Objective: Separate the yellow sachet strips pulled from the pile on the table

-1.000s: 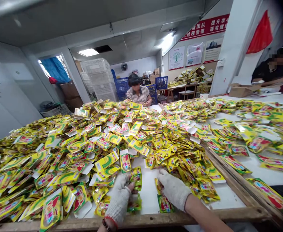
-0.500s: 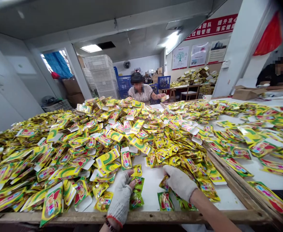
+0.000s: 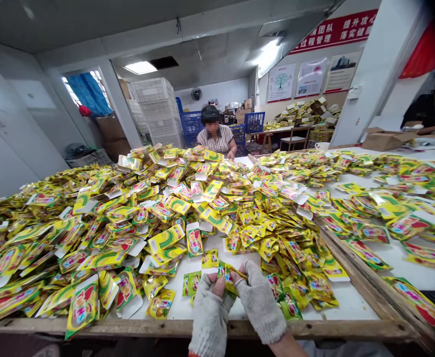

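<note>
My gloved left hand (image 3: 210, 317) and right hand (image 3: 259, 302) have come together at the near edge, fingers seemingly pinching small yellow-green foil sachets (image 3: 227, 275).

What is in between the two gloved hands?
In the head view, a small bunch of yellow-green packets sits between the left hand and the right hand; both hands pinch it.

Gloved hands (image 3: 235, 307) together, fingers pinched

A single head-worn camera looks forward and down, close over the table (image 3: 202, 327), facing across the workroom.
</note>
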A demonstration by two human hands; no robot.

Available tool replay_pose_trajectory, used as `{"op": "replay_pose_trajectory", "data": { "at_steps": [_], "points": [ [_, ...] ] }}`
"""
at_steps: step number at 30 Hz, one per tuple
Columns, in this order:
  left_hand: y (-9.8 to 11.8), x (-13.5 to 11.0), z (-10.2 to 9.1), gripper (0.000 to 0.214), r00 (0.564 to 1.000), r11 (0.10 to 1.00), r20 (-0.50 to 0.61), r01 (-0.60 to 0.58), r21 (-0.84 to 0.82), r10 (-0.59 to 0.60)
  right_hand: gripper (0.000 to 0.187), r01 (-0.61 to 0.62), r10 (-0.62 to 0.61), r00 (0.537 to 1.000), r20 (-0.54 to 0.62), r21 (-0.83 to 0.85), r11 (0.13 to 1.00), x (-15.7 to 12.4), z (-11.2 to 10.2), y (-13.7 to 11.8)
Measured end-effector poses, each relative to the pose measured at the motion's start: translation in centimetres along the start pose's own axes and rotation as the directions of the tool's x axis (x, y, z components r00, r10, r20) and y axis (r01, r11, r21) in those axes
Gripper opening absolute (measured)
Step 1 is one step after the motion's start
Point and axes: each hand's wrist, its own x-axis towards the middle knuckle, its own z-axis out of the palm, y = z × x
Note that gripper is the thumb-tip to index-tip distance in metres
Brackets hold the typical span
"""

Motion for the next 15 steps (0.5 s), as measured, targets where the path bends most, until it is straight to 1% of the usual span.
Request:
{"op": "replay_pose_trajectory", "data": {
  "at_steps": [2,4,7,9,10,11,12,13,14,15],
  "points": [
    [0.1,-0.1,0.1,0.05,0.999,1.0,-0.029,0.018,0.004,-0.018,0.019,0.002,-0.002,1.0,-0.001,-0.07,0.998,-0.1,-0.2,0.3],
    [-0.2,0.2,-0.1,0.05,1.0,1.0,-0.018,0.018,-0.012,-0.019,0.02,0.018,-0.02,0.999,-0.028,-0.068,0.998,-0.4,-0.2,0.7],
    [-1.8,1.3,-0.7,0.051,1.0,1.0,-0.005,-0.007,-0.023,0.007,0.04,0.009,-0.008,0.999,-0.033,0.011,1.0,-0.6,0.6,1.8],
    [-2.8,2.3,-1.1,0.053,0.999,0.998,-0.004,-0.037,0.053,0.038,0.048,-0.04,0.041,0.999,-0.02,0.048,0.998,-0.3,1.4,2.3],
    [-3.0,2.8,-1.3,0.051,0.997,0.989,0.011,-0.072,0.13,0.071,0.049,-0.059,0.059,0.998,-0.009,0.068,0.996,0.0,1.6,2.4],
    [-2.9,3.1,-1.3,0.048,0.993,0.963,0.037,-0.114,0.243,0.108,0.049,-0.064,0.064,0.998,0.009,0.098,0.993,0.4,1.5,2.2],
    [-2.5,3.4,-1.3,0.043,0.985,0.908,0.08,-0.173,0.382,0.154,0.048,-0.064,0.061,0.998,0.031,0.139,0.988,0.8,1.0,1.7],
    [-1.6,3.5,-1.2,0.037,0.968,0.804,0.127,-0.251,0.539,0.217,0.048,-0.061,0.052,0.997,0.05,0.184,0.981,1.2,-0.1,0.9],
    [-0.4,3.8,-1.0,0.033,0.947,0.644,0.183,-0.314,0.697,0.263,0.048,-0.052,0.033,0.996,0.085,0.232,0.971,1.7,-1.6,0.0],
    [1.0,4.2,-0.8,0.027,0.91,0.426,0.237,-0.373,0.824,0.339,0.052,-0.074,0.064,0.997,0.046,0.265,0.961,2.1,-3.6,-1.0]
  ]
}}
